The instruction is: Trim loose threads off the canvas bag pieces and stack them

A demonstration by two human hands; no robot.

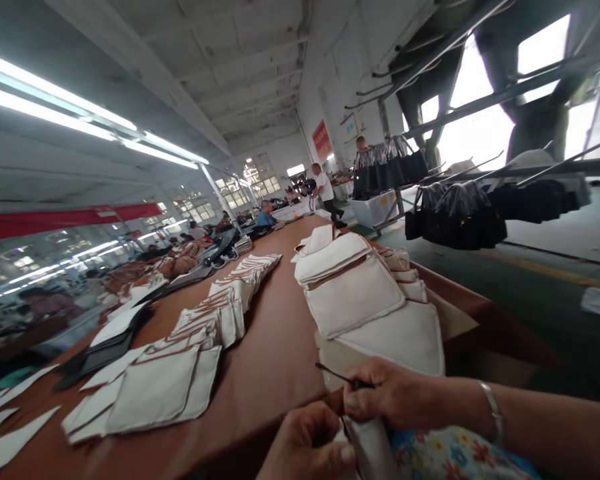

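Observation:
At the bottom edge, my left hand [310,445] is closed, thumb and fingers pinching the edge of a cream bag piece [375,448] with a dark line along its opening. My right hand [387,393], with a bangle at the wrist, is wrapped round a slim dark pointed tool [333,373]; its tip points left, and its exact kind is unclear. That hand's fingers are also against the top of the cream piece. Just beyond it, a stack of cream flap pouches [357,297] with brown trim lies on the brown table [270,360].
A long overlapping row of cream pouches [153,390] runs along the table's left side. Loose cream strips [17,427] and dark pieces [107,347] lie farther left. Racks with dark bags [455,220] stand at right. A person [324,188] stands in the background.

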